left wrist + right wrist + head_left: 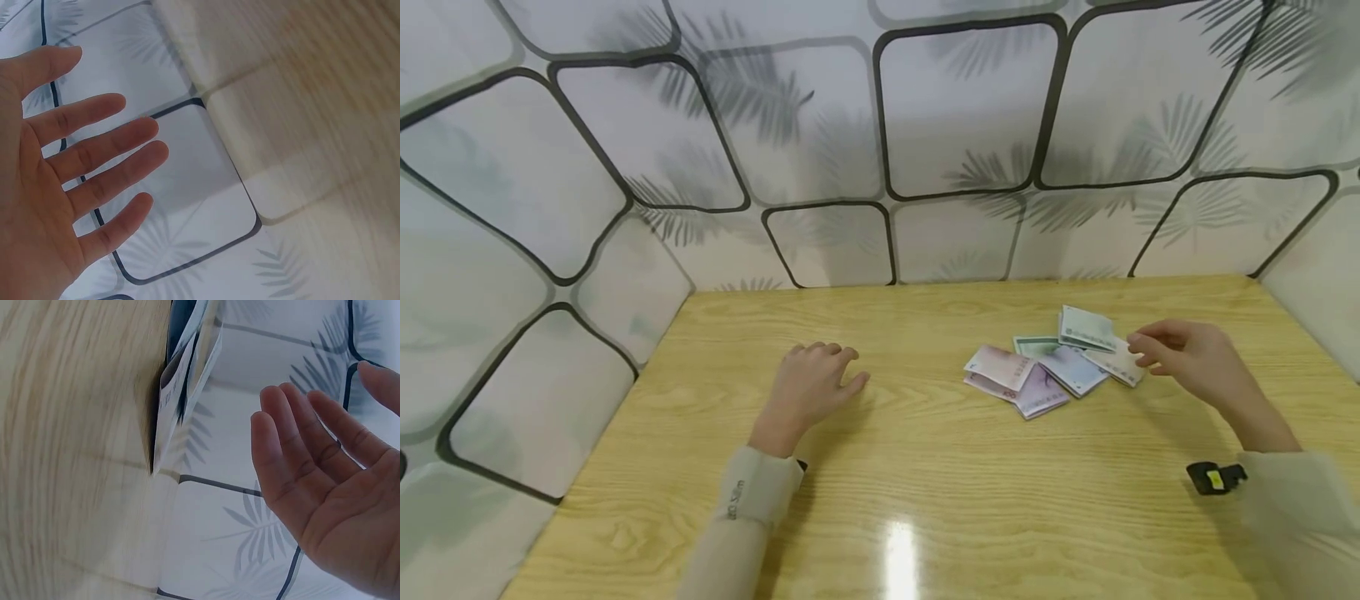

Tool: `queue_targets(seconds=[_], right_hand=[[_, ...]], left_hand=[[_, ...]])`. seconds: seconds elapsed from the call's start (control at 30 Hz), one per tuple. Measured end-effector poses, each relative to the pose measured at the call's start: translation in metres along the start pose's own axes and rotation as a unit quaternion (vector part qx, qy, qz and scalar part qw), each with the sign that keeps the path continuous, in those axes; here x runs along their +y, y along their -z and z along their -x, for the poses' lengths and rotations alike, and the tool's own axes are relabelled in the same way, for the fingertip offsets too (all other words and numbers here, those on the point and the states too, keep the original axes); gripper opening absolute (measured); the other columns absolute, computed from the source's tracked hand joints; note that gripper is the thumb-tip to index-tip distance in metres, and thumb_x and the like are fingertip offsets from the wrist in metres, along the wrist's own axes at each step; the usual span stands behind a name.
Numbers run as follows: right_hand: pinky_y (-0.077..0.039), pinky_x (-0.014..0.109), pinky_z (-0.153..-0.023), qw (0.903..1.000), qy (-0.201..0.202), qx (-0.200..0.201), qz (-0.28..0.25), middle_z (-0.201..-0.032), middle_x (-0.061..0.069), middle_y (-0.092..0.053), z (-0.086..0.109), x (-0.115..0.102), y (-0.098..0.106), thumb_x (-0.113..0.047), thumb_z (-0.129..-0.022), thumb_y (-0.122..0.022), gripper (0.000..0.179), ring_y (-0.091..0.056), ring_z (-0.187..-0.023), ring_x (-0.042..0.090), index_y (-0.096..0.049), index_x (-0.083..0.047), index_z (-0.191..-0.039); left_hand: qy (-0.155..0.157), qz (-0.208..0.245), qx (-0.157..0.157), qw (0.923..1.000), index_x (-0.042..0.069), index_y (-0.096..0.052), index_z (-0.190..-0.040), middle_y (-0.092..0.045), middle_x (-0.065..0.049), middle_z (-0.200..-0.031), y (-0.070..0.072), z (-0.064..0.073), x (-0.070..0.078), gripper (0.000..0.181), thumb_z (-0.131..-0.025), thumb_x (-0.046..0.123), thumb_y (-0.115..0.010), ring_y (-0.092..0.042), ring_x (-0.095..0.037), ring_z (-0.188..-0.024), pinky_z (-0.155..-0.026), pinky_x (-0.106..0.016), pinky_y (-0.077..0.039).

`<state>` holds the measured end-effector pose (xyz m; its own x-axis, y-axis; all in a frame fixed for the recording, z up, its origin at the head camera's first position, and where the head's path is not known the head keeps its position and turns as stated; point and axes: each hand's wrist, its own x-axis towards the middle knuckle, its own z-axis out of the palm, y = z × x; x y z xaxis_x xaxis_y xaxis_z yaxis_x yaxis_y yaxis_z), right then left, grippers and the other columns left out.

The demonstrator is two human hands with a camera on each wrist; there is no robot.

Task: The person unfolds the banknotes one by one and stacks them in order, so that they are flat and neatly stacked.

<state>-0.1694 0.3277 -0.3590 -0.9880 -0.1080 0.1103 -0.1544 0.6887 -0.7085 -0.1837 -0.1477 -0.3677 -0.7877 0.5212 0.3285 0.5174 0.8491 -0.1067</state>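
A loose pile of folded banknotes lies on the wooden table point(880, 450), right of the middle. In it are a pinkish note point(1000, 367), a purple note point(1042, 393), a bluish note point(1075, 369) and a green note point(1086, 327). A pale beige note point(1118, 363) lies at the pile's right side. My right hand point(1198, 362) hovers at that side, fingers loosely bent and holding nothing; its wrist view shows the palm point(356, 506) bare beside the folded notes point(178, 394). Over the table's left part my left hand point(811, 387) is held with fingers spread, its palm point(44, 206) bare.
A wall covering point(970, 108) with dark rounded outlines and grey leaf prints rises behind the table and along both sides. A black strap piece point(1216, 478) shows at the right wrist. Light glares off the table's front point(901, 558).
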Motion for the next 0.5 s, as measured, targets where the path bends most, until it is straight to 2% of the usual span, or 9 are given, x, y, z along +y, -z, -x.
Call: queue_targets(seconds=[0.33,0.5], right_hand=[[-0.060,0.027,-0.067,0.9991,-0.009,-0.024,-0.034,-0.107,0.028,-0.069,-0.005,-0.009,-0.008,-0.025,-0.108,-0.052,0.046,-0.067,-0.079,0.002,-0.058,0.018,-0.125],[-0.060,0.028,-0.066,0.9987,-0.013,-0.033,-0.038,-0.106,0.027,-0.069,-0.007,-0.011,-0.012,-0.025,-0.108,-0.051,0.047,-0.068,-0.079,0.004,-0.057,0.018,-0.125]], left_hand=[[-0.019,0.014,0.002,0.9997,0.011,-0.077,-0.111,-0.075,-0.008,-0.098,-0.004,-0.017,0.014,0.032,-0.096,0.039,-0.069,-0.072,-0.025,-0.080,-0.070,-0.042,-0.060],[-0.033,0.021,0.013,0.9991,0.011,-0.077,-0.109,-0.076,-0.007,-0.096,-0.006,-0.024,0.019,0.031,-0.097,0.039,-0.069,-0.072,-0.024,-0.077,-0.070,-0.042,-0.060]])
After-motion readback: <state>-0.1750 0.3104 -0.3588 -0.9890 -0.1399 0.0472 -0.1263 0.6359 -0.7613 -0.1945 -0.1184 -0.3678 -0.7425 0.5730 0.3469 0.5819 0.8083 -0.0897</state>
